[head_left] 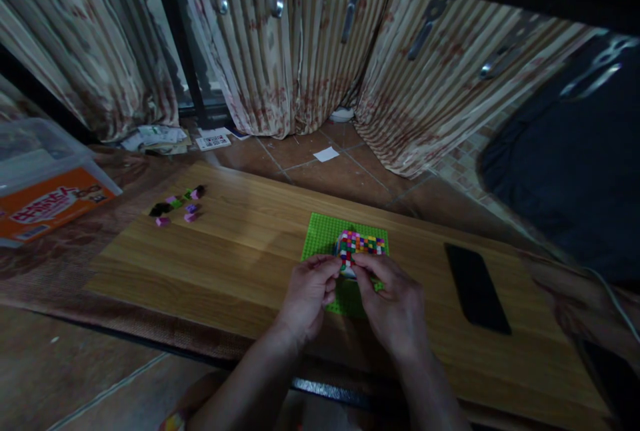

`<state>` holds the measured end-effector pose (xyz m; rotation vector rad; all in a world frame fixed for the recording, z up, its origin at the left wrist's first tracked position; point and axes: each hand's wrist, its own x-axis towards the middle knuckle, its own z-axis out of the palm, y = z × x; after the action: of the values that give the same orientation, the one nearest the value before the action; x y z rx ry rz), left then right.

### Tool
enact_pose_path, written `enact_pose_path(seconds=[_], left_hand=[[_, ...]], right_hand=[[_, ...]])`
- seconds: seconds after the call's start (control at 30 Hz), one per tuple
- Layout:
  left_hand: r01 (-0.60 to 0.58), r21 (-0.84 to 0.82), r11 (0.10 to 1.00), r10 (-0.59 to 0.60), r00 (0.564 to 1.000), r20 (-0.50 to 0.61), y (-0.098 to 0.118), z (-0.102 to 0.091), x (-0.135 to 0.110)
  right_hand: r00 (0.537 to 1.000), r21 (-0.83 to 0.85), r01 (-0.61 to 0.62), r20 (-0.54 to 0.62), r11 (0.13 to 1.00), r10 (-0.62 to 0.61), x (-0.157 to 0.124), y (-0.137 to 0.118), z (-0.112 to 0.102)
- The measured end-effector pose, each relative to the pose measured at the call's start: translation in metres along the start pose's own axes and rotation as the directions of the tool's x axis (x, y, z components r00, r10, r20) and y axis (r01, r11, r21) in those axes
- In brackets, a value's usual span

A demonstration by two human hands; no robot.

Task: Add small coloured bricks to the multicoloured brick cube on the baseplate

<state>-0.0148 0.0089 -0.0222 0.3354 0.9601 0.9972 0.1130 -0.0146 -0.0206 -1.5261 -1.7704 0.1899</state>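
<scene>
A green studded baseplate (323, 234) lies on a low wooden board (240, 244). On it stands a small block of many-coloured bricks (361, 244). My left hand (309, 294) and my right hand (393, 301) meet at the near edge of this block, fingers pinched on it. Whether a loose brick is between the fingertips is hidden. Several loose bricks (177, 208), pink, purple, green and black, lie at the board's far left corner.
A black phone (477, 288) lies on the board to the right. A clear plastic box with an orange label (43, 184) stands at the left. Striped curtains (310, 44) hang behind, with papers (160, 138) on the tiled floor.
</scene>
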Motion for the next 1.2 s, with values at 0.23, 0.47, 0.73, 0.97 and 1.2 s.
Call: enact_pose_path(seconds=[0.23,0.47,0.73,0.97,1.2], left_hand=[[0.0,0.02,1.0,0.0,1.0,0.004,-0.001,0.0,0.0],[0.006,0.014,1.0,-0.006,1.0,-0.011,0.0,0.0,0.0],[0.012,-0.062,0.998,-0.014,1.0,-0.026,0.002,-0.001,-0.001],[-0.006,-0.445,0.895,0.016,1.0,0.018,0.023,0.002,-0.01],[0.028,-0.518,0.855,0.086,0.977,0.194,0.026,0.01,-0.019]], right_hand=[[1.0,0.038,-0.001,-0.014,0.999,0.002,-0.001,0.002,0.002],[1.0,0.043,0.013,-0.025,0.999,-0.012,0.0,0.002,0.003],[0.998,0.073,-0.048,-0.048,0.996,0.052,0.0,-0.001,0.001],[0.968,0.16,-0.137,-0.187,0.978,0.166,0.001,-0.011,-0.013],[0.999,0.242,-0.02,0.038,0.97,0.011,0.001,-0.033,-0.019]])
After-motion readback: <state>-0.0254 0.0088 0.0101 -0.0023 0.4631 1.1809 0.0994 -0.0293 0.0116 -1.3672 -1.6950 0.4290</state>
